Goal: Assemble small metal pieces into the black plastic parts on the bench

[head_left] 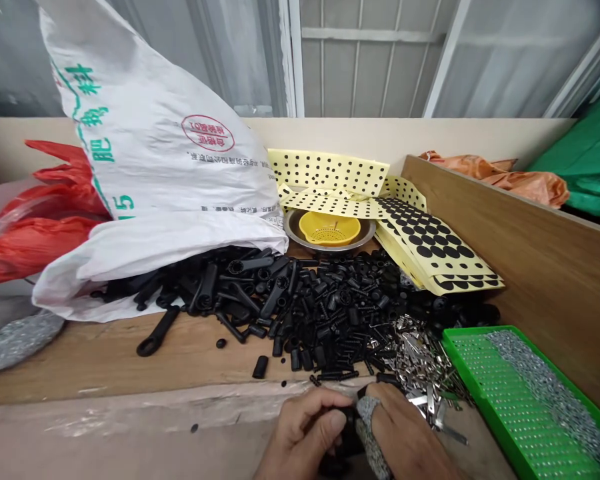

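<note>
At the near edge of the table, my left hand (305, 427) is closed, thumb and fingers gripping a black plastic part (349, 433). Most of that part is hidden by the hands. My right hand (405, 430) is right beside it with its fingers curled in. A speckled grey strip (371, 430) lies along the inner side of the right hand; whether it is a wrapping or something held I cannot tell. Just beyond the hands spread a pile of small black plastic pieces (325, 320) and a heap of small metal pieces (420, 360).
Black crank-like handles (205, 287) spill from a white woven sack (180, 167) on the left. A green tray (510, 400) of small metal bits is at right, beside a wooden board (520, 247). Behind are yellow sticker sheets (330, 177) and a yellow strainer (330, 227) in a metal bowl (295, 230).
</note>
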A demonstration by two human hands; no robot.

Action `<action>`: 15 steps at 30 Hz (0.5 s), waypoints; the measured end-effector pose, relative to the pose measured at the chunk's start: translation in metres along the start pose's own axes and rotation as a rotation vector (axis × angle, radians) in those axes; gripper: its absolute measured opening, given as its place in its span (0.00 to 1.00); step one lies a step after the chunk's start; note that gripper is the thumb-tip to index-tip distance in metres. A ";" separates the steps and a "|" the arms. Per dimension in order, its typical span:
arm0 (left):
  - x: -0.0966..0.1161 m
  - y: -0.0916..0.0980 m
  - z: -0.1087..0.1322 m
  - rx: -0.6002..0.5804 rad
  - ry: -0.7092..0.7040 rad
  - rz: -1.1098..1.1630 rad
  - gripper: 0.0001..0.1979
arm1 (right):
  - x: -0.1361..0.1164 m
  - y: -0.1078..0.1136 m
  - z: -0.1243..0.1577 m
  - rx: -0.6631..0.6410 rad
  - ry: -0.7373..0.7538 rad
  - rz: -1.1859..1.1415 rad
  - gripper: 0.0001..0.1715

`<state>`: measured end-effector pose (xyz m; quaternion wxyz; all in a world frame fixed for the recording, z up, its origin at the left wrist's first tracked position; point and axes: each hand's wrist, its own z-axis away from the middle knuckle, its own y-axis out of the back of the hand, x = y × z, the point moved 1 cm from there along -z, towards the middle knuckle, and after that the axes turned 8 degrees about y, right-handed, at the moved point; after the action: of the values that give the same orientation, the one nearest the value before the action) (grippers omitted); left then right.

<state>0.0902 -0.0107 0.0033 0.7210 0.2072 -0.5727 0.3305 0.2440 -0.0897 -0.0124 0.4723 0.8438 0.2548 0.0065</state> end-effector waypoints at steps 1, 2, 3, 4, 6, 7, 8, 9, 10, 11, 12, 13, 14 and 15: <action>-0.001 -0.002 0.000 -0.017 0.067 0.073 0.19 | 0.000 0.000 0.000 0.043 0.016 0.023 0.11; -0.002 -0.003 0.000 -0.029 0.121 0.123 0.21 | 0.000 -0.001 0.001 0.080 0.024 0.038 0.11; -0.002 -0.005 0.000 -0.030 0.159 0.149 0.23 | 0.000 0.000 0.001 0.103 0.025 0.047 0.11; -0.002 -0.006 -0.001 -0.025 0.183 0.157 0.24 | 0.000 0.000 0.001 0.105 0.020 0.049 0.12; -0.004 -0.006 -0.002 -0.018 0.206 0.143 0.26 | 0.002 0.001 0.001 0.082 0.006 0.037 0.13; -0.005 -0.007 -0.003 -0.028 0.204 0.133 0.26 | 0.002 0.001 0.001 0.062 0.001 0.025 0.13; -0.006 -0.007 -0.003 -0.038 0.194 0.130 0.26 | 0.002 0.003 0.002 0.038 -0.002 0.013 0.12; -0.007 -0.007 -0.003 -0.042 0.178 0.130 0.25 | 0.001 0.004 0.002 0.014 -0.003 0.000 0.10; -0.008 -0.007 -0.002 -0.037 0.159 0.126 0.24 | 0.001 0.005 0.002 -0.013 -0.013 -0.015 0.09; -0.009 -0.007 0.000 -0.026 0.134 0.113 0.23 | -0.001 0.007 0.002 -0.043 -0.036 -0.029 0.09; -0.009 -0.008 0.002 -0.010 0.102 0.091 0.22 | -0.002 0.008 0.002 -0.071 -0.065 -0.045 0.10; -0.009 -0.009 0.005 0.013 0.061 0.056 0.20 | -0.003 0.009 0.001 -0.098 -0.101 -0.068 0.10; -0.009 -0.010 0.007 0.039 0.012 0.012 0.18 | -0.004 0.011 0.001 -0.123 -0.137 -0.098 0.10; -0.009 -0.011 0.010 0.063 -0.041 -0.035 0.17 | -0.005 0.011 0.001 -0.144 -0.172 -0.131 0.11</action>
<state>0.0901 -0.0268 -0.0016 0.7079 0.2463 -0.5730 0.3315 0.2446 -0.0980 -0.0029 0.5512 0.7866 0.2668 -0.0788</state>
